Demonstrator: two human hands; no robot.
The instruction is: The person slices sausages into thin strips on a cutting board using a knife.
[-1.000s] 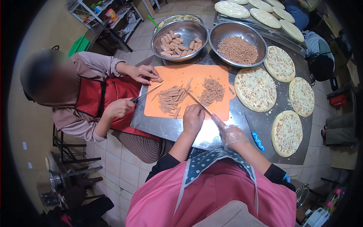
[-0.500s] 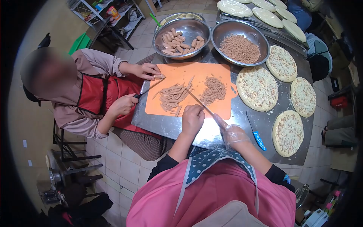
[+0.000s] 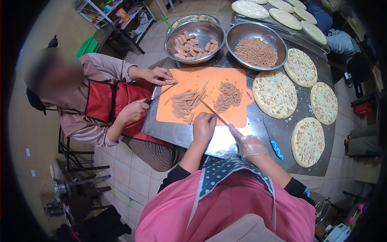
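My right hand (image 3: 250,146), in a clear plastic glove, is closed round a long knife (image 3: 215,114). Its blade slants up-left over the orange cutting board (image 3: 231,74). At the board's near edge my left hand (image 3: 204,127) is closed beside the blade, fingers curled; what they may hold is hidden. Thin sausage strips (image 3: 185,104) lie on the board left of the blade, and a pile of diced sausage (image 3: 228,98) lies to its right. Across the board's left corner, a co-worker's hand (image 3: 159,76) holds a sausage while their other hand (image 3: 134,111) grips a second knife (image 3: 159,95).
Behind the board stand a steel bowl (image 3: 171,49) with whole sausages and another bowl (image 3: 281,42) with diced pieces. Several topped pizzas (image 3: 275,94) line the right side. A blue-handled knife (image 3: 277,150) lies right of my right hand. Plain dough rounds (image 3: 285,19) sit farther back.
My hands and the knife keep nearly the same pose over the board. The view has shifted slightly. At the far right, a person's dark head has moved right and down.
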